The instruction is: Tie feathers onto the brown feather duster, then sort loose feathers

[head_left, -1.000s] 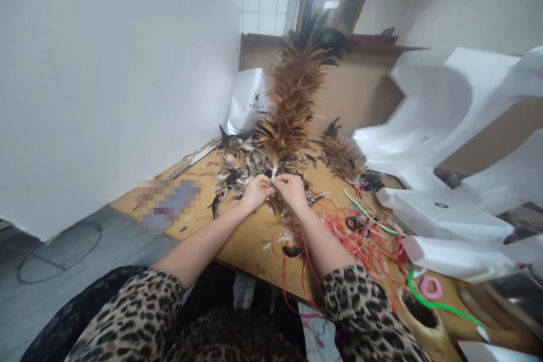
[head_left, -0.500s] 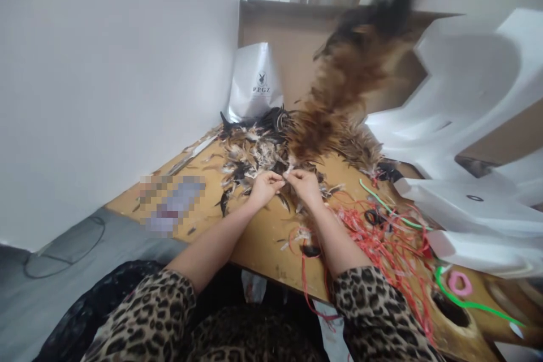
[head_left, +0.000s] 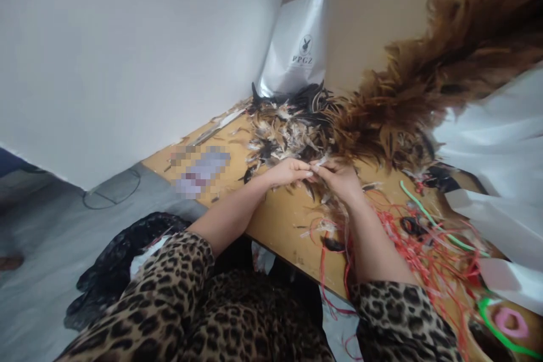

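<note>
My left hand (head_left: 289, 171) and my right hand (head_left: 339, 178) meet over the table, both closed with thumb and fingers pinched together. Between the fingertips shows a whitish end (head_left: 321, 162), where small pale feathers stick out; finer detail there is too small to make out. From just behind my right hand, a long, thick brown feather strand (head_left: 394, 102) stretches up to the upper right and out of view. Beyond my fingers lies a heap of loose feathers (head_left: 288, 130), cream, brown and black.
A silver-white bag (head_left: 297, 51) stands behind the heap. Tangled red plastic string (head_left: 403, 243), a green strip (head_left: 424, 212) and a pink ring (head_left: 511, 322) lie on the right. A blurred-out flat object (head_left: 203, 172) is on the table's left, beside a white wall (head_left: 127, 68).
The view has turned left and down, so the table appears further right. The feather strand has swung from steeply upward to a flatter slant rightward. My hands stay pinched together.
</note>
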{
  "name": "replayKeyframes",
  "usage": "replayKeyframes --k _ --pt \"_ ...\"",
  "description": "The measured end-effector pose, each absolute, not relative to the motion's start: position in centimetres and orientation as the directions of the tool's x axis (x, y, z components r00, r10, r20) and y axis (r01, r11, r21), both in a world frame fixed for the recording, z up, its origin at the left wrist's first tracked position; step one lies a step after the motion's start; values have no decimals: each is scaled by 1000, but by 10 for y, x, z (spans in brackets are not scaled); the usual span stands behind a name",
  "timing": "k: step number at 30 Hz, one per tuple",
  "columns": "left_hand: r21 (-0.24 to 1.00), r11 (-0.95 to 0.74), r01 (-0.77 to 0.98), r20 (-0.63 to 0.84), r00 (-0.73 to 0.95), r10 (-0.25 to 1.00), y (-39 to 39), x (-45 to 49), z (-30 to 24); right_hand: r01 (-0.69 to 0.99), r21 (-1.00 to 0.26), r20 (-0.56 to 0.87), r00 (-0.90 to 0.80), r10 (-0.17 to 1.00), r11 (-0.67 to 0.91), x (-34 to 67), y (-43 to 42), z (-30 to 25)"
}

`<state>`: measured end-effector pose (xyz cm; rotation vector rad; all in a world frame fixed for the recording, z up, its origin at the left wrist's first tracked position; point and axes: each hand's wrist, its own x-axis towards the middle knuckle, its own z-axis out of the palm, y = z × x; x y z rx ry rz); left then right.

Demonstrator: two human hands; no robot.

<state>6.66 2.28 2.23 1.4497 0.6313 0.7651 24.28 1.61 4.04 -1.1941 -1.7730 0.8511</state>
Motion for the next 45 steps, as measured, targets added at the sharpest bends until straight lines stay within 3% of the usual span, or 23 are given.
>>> replayKeyframes --k 5,8,12,15,22,30,38,42,45 --pt "995 6 -98 66 712 699 25 56 27 320 -894 204 -335 920 315 244 16 46" --pt "995 -16 -95 75 666 742 29 57 23 301 -897 203 -368 908 323 242 18 48" --pt "991 -24 -134 80 430 899 35 65 12 363 -868 288 -188 939 338 230 18 45" --pt "989 6 -146 43 325 945 35 72 7 416 -848 336 -59 940 329 222 17 39" --pt "943 80 -324 70 428 901 27 75 12 286 -902 330 -29 944 324 225 22 33" --pt "948 -25 -318 94 205 974 27 79 10 406 -863 356 70 932 299 218 22 33" --pt "970 -111 -217 162 237 958 31 78 6 373 -875 339 15 941 309 215 18 39" --pt "967 -46 -252 147 398 906 29 78 9 294 -898 325 -58 944 327 225 22 39" --pt "984 -10 -180 96 476 874 28 75 13 324 -885 329 -77 941 336 230 23 37"
